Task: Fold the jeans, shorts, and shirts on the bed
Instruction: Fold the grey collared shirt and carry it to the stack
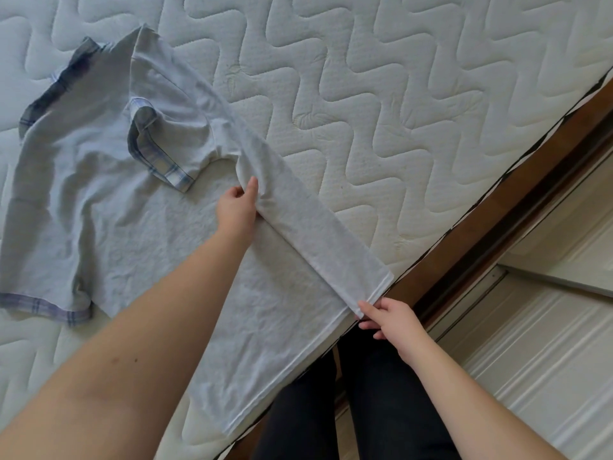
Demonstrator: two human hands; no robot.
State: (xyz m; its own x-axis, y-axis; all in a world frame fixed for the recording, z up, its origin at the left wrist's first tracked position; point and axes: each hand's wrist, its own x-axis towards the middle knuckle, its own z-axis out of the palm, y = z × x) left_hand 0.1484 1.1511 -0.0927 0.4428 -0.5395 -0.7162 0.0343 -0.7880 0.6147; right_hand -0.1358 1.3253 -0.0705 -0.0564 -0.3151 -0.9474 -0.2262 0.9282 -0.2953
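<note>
Pale grey short-sleeved cotton shirt with plaid trim [99, 180] spread on white quilted mattress [398, 94], one side folded over | left hand [237, 210] pinching fold mid-length | right hand [386, 318] pinching hem corner at bed edge.

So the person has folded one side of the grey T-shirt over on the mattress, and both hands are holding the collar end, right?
Not quite. The head view shows the grey T-shirt with one side folded over on the mattress, but neither hand holds the collar end. The left hand grips the fold midway along, and the right hand pinches the fold at the bottom hem.
</note>
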